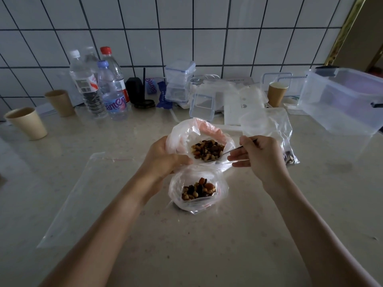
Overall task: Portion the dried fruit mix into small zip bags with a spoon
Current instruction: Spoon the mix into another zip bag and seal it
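I judge I'm mid-scoop: my left hand (163, 160) grips the source bag (199, 139) open on the desk (269, 224), my right hand (259, 156) pinches the spoon (230, 151) in the fruit mix (208, 150), next lifting it level into the small zip bag (196, 189) just below.

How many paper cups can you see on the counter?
3. Two paper cups stand at the far left; a third stands at the back right among the clear containers. Others may be hidden.

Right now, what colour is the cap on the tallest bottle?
Red, the bottle cap, clearest in the head view.
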`<act>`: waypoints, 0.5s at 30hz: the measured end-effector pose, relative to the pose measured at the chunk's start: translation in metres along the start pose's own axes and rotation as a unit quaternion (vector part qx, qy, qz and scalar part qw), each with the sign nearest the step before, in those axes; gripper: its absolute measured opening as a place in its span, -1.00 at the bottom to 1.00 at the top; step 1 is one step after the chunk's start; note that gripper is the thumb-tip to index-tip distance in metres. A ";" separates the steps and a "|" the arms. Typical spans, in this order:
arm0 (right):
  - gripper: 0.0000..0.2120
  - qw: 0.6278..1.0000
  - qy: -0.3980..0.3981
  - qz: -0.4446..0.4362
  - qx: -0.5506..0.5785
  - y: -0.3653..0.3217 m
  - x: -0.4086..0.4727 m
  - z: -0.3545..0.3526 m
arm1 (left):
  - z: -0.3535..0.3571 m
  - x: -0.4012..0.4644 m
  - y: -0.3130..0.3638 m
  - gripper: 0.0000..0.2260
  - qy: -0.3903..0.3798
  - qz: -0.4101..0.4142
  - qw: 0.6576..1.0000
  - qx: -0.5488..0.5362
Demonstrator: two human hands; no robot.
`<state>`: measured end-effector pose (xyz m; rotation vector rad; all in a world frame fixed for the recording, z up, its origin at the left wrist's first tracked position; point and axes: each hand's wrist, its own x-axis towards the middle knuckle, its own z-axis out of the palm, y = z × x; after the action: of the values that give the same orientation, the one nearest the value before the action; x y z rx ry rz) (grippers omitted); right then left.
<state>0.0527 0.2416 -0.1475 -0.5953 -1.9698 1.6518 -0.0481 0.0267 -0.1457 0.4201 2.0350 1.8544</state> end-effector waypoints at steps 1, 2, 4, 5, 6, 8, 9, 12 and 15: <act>-0.78 1.000 0.006 -0.003 0.002 0.001 0.000 0.003 | 0.000 0.000 0.000 -0.54 -0.001 -0.001 1.000 0.000; -0.80 1.000 0.010 -0.008 0.002 0.002 -0.001 0.005 | 0.001 0.000 0.000 -0.53 -0.003 -0.001 1.000 0.003; -0.82 1.000 0.016 -0.012 -0.001 0.004 -0.002 0.008 | 0.001 0.001 -0.001 -0.53 -0.002 0.002 1.000 0.014; -0.82 1.000 0.017 -0.010 -0.001 0.005 -0.002 0.009 | 0.002 0.002 -0.001 -0.52 -0.001 0.004 1.000 0.021; -0.82 1.000 0.016 -0.006 0.001 0.005 -0.003 0.010 | 0.002 0.002 -0.002 -0.52 0.001 0.006 1.000 0.027; -0.84 1.000 0.011 0.004 0.010 0.004 -0.005 0.011 | 0.002 0.002 -0.003 -0.52 0.001 0.012 0.999 0.033; -0.84 1.000 0.007 0.010 0.013 0.004 -0.005 0.012 | 0.002 0.003 -0.004 -0.53 0.003 0.014 0.999 0.033; -0.84 0.999 -0.004 0.027 0.033 0.003 -0.007 0.012 | 0.001 0.004 -0.005 -0.57 0.012 0.014 0.999 0.037; -0.84 0.996 -0.011 0.057 0.066 0.002 -0.008 0.014 | 0.001 0.004 -0.005 -0.68 0.021 0.013 0.999 0.041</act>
<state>0.0502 0.2268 -0.1520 -0.6508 -1.8539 1.8487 -0.0514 0.0294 -0.1514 0.4366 2.1491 1.8136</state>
